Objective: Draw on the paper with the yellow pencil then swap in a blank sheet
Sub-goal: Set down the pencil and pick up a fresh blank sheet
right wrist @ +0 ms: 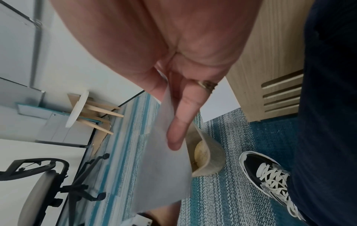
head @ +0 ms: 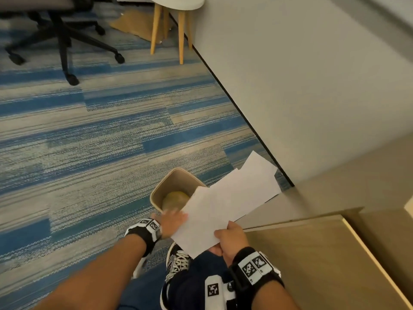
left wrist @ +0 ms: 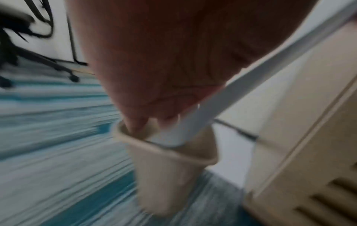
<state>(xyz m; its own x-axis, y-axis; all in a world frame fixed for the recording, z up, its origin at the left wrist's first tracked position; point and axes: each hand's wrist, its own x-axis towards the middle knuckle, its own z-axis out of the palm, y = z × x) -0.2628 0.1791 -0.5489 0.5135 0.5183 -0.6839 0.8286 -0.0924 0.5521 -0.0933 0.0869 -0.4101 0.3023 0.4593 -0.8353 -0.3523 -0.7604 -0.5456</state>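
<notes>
1. The right hand [head: 231, 239] pinches the near corner of the paper [head: 225, 204]: thumb on top, fingers under. In the head view the sheets fan apart at the far end, so there seem to be two or three of them rather than one, though I cannot count them for sure.

2. The paper hangs in the air over the bin [head: 169, 186], which stands on the carpet [head: 89, 142] just beside the cabinet [head: 324, 253]. Held there, it looks meant to go in the bin, which I judge to be the clearing-away part of the swap.

3. The left hand [head: 173, 221] lies with straight fingers against the left edge of the paper, above the bin's near rim. Its grip is released; it appears to steady or steer the sheets rather than hold them.

4. The left wrist view, though blurred, shows the paper's edge dipping into the bin's mouth, with the fingertips [left wrist: 135, 125] at the rim. The head view cannot show that.

5. The right wrist view shows a finger [right wrist: 185, 116] with a ring pressed flat under the sheet, and a yellowish round lump lying in the bin.

6. No pencil shows in any view, nor any drawn marks on the paper.

7. A shoe [head: 177, 262] stands near the bin, and an office chair [head: 60, 32] and a stool [head: 174, 23] are well apart.
</notes>
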